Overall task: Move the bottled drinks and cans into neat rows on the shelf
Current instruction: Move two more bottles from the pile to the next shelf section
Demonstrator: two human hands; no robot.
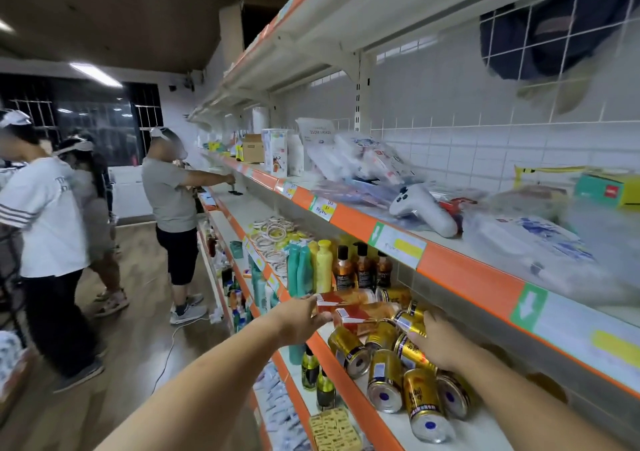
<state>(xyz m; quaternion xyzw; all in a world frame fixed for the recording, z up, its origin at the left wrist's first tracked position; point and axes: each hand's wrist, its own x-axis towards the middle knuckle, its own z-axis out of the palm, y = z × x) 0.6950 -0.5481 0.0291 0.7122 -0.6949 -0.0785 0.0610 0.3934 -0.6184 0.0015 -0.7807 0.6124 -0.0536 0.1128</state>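
Note:
My left hand (300,320) grips the end of an orange tea bottle with a red-and-white label (341,301), held on its side above the shelf (349,386). A second such bottle (362,317) lies under it. My right hand (441,341) closes over a gold can (410,324) on top of a heap of several gold cans (384,379) lying on their sides. Three amber bottles with black caps (362,268) stand upright behind, beside yellow (324,265) and teal bottles (299,270).
The orange-edged shelf above (460,265) overhangs the cans and carries a white game controller (424,208) and plastic packets. Dark bottles (317,379) and yellow sponges (334,430) sit on the shelf below. Three people (171,204) stand in the aisle to the left.

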